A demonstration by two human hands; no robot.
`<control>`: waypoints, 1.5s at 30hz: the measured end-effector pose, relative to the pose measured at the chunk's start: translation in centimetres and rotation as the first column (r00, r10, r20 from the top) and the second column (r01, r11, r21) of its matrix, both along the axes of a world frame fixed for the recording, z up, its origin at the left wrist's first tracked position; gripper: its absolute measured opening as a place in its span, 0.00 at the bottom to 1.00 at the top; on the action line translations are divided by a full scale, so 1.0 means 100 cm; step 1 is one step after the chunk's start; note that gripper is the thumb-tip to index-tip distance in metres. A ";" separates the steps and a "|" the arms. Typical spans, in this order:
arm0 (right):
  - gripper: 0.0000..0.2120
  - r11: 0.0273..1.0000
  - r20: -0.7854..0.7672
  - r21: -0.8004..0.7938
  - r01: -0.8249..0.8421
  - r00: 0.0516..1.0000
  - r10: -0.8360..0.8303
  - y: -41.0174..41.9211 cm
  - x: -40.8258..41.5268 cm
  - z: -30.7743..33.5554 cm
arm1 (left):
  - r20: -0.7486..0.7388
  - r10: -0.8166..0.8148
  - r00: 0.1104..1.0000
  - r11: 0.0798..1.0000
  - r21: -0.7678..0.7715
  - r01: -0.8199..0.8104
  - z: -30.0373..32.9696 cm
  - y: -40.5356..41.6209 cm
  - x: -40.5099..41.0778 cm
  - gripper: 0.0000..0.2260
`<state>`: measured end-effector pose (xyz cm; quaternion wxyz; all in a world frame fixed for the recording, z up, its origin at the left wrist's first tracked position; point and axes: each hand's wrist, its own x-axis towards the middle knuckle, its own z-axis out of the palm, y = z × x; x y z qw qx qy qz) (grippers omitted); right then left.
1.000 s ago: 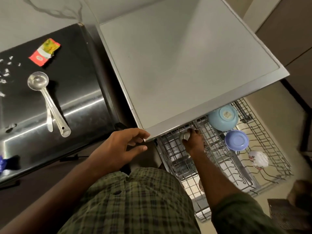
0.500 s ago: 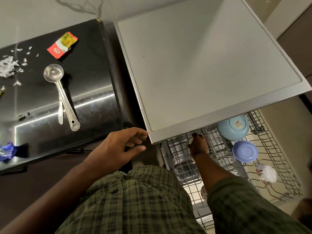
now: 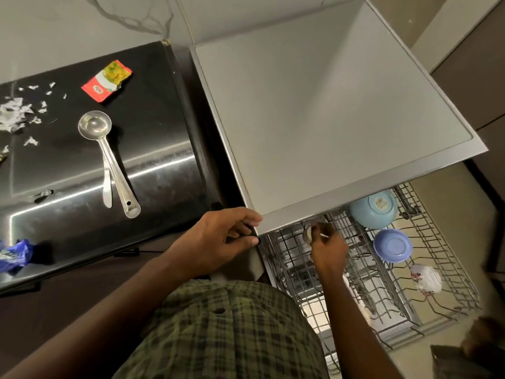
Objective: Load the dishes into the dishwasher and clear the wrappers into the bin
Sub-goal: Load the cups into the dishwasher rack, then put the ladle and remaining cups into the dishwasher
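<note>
Your right hand [image 3: 326, 248] has drawn back a little from under the grey dishwasher lip and now sits over the wire rack [image 3: 442, 272], its fingers pinched on a small pale, rounded dish piece [image 3: 308, 233]; a second ago the same hand was pushed further in with that piece at the rack's near-left corner. It is too blurred to say what the piece is, or whether it is seated yet. Your left hand [image 3: 222, 240] has stayed put, fingers loosely curled, with the tips against the corner of the grey dishwasher top [image 3: 328, 110], gripping nothing.

So the placing is probably unfinished: you are likely adjusting the piece.

In the rack, the upturned light-blue bowl [image 3: 373, 212], the small lilac bowl [image 3: 393, 245] and the white flowered cup [image 3: 426, 279] lie where they were.

Still waiting on the dark steel table [image 3: 153, 149] are the steel ladle [image 3: 108, 157] with a flat steel utensil [image 3: 107, 191] beside its handle, the red-and-yellow wrapper [image 3: 107, 80], the torn white scraps [image 3: 19, 110] and the blue wrapper [image 3: 13, 255].
</note>
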<state>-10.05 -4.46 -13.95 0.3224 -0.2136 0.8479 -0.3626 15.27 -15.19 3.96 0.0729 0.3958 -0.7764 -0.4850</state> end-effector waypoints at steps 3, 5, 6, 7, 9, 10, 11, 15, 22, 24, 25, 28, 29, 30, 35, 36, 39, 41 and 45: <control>0.06 0.981 0.061 -0.163 0.105 0.993 -0.096 0.011 0.024 0.046 | -0.048 -0.023 0.999 1.000 0.012 0.023 0.003 -0.008 0.001 0.18; 0.05 0.964 0.061 -0.241 0.116 0.993 -0.104 0.015 0.039 0.071 | -0.075 -0.021 0.997 1.000 0.012 0.022 0.006 -0.013 0.006 0.18; 0.06 0.956 0.062 -0.264 0.126 0.992 -0.114 0.015 0.047 0.082 | -0.086 -0.014 0.996 1.000 0.010 0.015 0.006 -0.016 0.010 0.17; 0.08 0.953 0.066 -0.274 0.131 0.991 -0.117 0.012 0.053 0.093 | -0.095 -0.003 0.995 1.000 0.011 0.004 0.006 -0.019 0.015 0.17; 0.10 0.945 0.058 -0.310 0.102 0.994 -0.088 0.004 0.068 0.115 | -0.108 0.024 0.994 0.999 0.027 -0.022 0.007 -0.025 0.024 0.15; 0.11 0.939 0.056 -0.336 0.073 0.997 -0.057 -0.004 0.077 0.126 | -0.111 0.040 0.993 0.999 0.034 -0.036 0.008 -0.027 0.031 0.15; 0.11 0.932 0.047 -0.360 0.032 0.999 -0.017 -0.013 0.087 0.137 | -0.112 0.053 0.992 0.998 0.038 -0.049 0.009 -0.030 0.038 0.15; 0.07 0.905 -0.011 -0.378 -0.196 0.978 0.208 -0.058 0.126 0.164 | -0.101 0.168 0.981 0.985 -0.020 -0.171 0.007 -0.042 0.075 0.13; 0.07 0.783 -0.011 -0.327 -0.529 0.831 0.556 -0.137 0.202 0.164 | -0.062 0.676 0.735 0.712 -0.201 -0.672 -0.021 -0.076 0.155 0.18; 0.10 0.750 -0.028 -0.280 -0.599 0.786 0.617 -0.156 0.223 0.163 | 0.001 0.718 0.696 0.674 -0.248 -0.695 -0.031 -0.088 0.172 0.21; 0.14 0.726 -0.045 -0.235 -0.646 0.753 0.656 -0.165 0.234 0.163 | 0.037 0.723 0.690 0.676 -0.248 -0.694 -0.034 -0.092 0.178 0.21; 0.26 0.649 -0.115 -0.051 -0.759 0.650 0.751 -0.191 0.260 0.157 | 0.093 0.693 0.715 0.717 -0.194 -0.670 -0.038 -0.100 0.187 0.20; 0.28 0.623 -0.148 0.011 -0.782 0.615 0.775 -0.197 0.269 0.154 | 0.093 0.679 0.728 0.732 -0.169 -0.660 -0.039 -0.102 0.188 0.19; 0.28 0.599 -0.189 0.061 -0.798 0.580 0.792 -0.203 0.277 0.151 | 0.088 0.669 0.738 0.742 -0.138 -0.656 -0.038 -0.102 0.189 0.18; 0.24 0.550 -0.316 0.150 -0.821 0.488 0.814 -0.213 0.305 0.139 | 0.010 0.692 0.722 0.722 0.017 -0.692 -0.037 -0.102 0.197 0.19; 0.24 0.540 -0.326 0.171 -0.824 0.469 0.821 -0.213 0.310 0.138 | -0.010 0.715 0.699 0.699 0.018 -0.714 -0.039 -0.103 0.200 0.18; 0.20 0.521 -0.344 0.235 -0.821 0.431 0.834 -0.213 0.319 0.135 | 0.032 0.745 0.667 0.666 -0.107 -0.738 -0.047 -0.106 0.210 0.15; 0.16 0.518 -0.313 0.258 -0.815 0.437 0.843 -0.216 0.320 0.135 | 0.072 0.735 0.674 0.669 -0.234 -0.705 -0.051 -0.111 0.218 0.12; 0.08 0.504 -0.218 0.240 -0.830 0.460 0.861 -0.220 0.309 0.133 | 0.207 0.694 0.689 0.715 -0.308 -0.628 -0.051 -0.129 0.222 0.18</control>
